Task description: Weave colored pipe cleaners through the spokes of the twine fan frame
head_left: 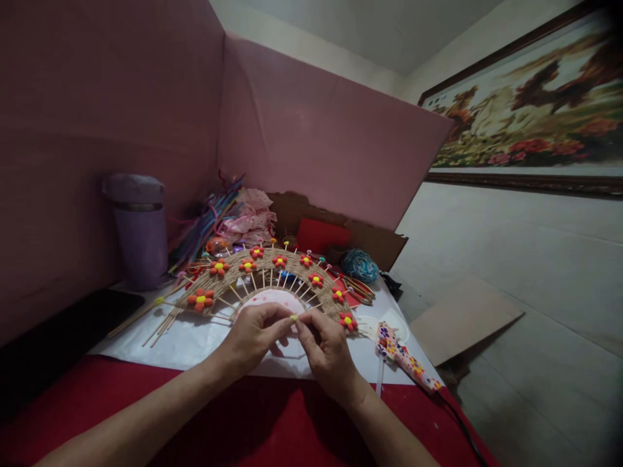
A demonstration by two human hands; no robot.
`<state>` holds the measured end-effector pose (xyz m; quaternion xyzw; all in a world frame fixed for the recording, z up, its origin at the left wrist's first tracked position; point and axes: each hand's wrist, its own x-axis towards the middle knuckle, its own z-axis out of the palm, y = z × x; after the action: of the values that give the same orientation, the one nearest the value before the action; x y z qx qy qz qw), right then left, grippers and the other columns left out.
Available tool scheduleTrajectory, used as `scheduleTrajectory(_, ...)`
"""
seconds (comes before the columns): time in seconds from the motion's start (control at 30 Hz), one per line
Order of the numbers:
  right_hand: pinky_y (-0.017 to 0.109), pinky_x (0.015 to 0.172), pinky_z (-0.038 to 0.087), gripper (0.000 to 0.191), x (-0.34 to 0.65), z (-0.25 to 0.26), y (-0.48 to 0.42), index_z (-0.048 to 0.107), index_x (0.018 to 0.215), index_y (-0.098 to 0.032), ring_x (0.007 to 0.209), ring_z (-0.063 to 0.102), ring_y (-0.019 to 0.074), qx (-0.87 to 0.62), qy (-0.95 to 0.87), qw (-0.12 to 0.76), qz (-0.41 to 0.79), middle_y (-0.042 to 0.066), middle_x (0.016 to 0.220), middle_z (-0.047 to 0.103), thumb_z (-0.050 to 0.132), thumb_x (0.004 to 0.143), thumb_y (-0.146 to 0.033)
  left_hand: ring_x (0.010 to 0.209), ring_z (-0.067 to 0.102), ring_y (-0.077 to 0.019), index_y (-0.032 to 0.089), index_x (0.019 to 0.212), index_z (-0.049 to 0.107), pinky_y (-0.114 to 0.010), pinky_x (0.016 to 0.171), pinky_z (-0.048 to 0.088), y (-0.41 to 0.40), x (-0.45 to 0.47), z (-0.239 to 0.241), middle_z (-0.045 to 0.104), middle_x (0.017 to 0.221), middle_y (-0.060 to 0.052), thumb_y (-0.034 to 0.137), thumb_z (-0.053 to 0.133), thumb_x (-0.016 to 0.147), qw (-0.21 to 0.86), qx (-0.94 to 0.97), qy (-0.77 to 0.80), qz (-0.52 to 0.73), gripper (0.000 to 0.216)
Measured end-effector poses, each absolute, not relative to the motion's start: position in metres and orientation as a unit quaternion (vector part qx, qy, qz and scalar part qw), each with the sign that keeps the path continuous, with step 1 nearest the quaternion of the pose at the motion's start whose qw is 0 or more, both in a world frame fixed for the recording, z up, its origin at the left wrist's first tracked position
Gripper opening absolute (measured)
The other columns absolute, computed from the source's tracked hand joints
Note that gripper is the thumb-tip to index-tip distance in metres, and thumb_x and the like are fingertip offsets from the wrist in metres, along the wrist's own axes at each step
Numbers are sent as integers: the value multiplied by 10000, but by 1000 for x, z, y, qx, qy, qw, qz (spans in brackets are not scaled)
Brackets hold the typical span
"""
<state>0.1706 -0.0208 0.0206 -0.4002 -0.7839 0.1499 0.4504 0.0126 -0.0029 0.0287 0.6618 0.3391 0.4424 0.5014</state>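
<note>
A fan-shaped craft piece [272,272] of wooden sticks woven with twine lies on white paper [195,340], dotted with several red flowers with yellow centres. My left hand [256,337] and my right hand [327,350] meet just in front of its pink centre. Both pinch a tiny yellow-green bead [294,318] between their fingertips. The fingers of both hands are curled closed around that bead.
A purple tumbler [140,230] stands at the back left beside a heap of coloured ribbons [219,217]. A blue-green yarn ball [359,265] and scissors [359,288] lie right of the fan. A flower-patterned glue gun [406,358] rests at the right edge. Pink board walls [316,130] enclose the red-covered table [272,421].
</note>
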Motion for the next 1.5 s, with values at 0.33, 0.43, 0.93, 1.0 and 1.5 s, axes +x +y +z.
scheduleTrajectory(0.33, 236, 582, 364, 163, 171, 22, -19, 568, 751, -176, 612, 500, 125, -398, -800, 414, 174, 1, 669, 562, 453, 866, -174, 427, 548, -110, 140, 643, 575, -209, 398, 460, -1, 7, 27, 571, 510, 2, 310, 523, 760, 472, 705, 378, 370, 212)
scheduleTrajectory(0.43, 220, 530, 339, 167, 170, 18, -18, 551, 719, -173, 561, 443, 107, -404, -782, 417, 226, -23, 613, 512, 468, 859, -207, 399, 547, -108, 144, 618, 544, -203, 386, 445, -2, 7, 28, 557, 488, 16, 309, 534, 740, 512, 680, 388, 354, 206)
scheduleTrajectory(0.93, 235, 502, 294, 199, 154, 0, -26, 363, 638, -210, 510, 379, 109, -460, -737, 458, 188, -51, 552, 383, 414, 822, -154, 330, 461, -91, 176, 597, 474, -182, 315, 350, -10, 17, 9, 463, 441, 67, 280, 524, 731, 491, 656, 409, 401, 176)
scheduleTrajectory(1.0, 243, 499, 289, 199, 153, -1, -27, 347, 644, -215, 499, 384, 113, -466, -743, 451, 167, -50, 549, 389, 407, 821, -145, 349, 453, -84, 172, 587, 486, -175, 331, 341, -9, 17, 6, 465, 451, 63, 265, 525, 737, 462, 666, 416, 413, 180)
scheduleTrajectory(1.5, 235, 536, 395, 115, 159, 13, -29, 552, 814, -167, 546, 510, 113, -412, -724, 516, 197, -6, 646, 570, 471, 871, -226, 494, 562, -104, 114, 742, 620, -232, 466, 493, -6, 19, 24, 625, 621, -8, 333, 682, 675, 584, 560, 313, 497, 237)
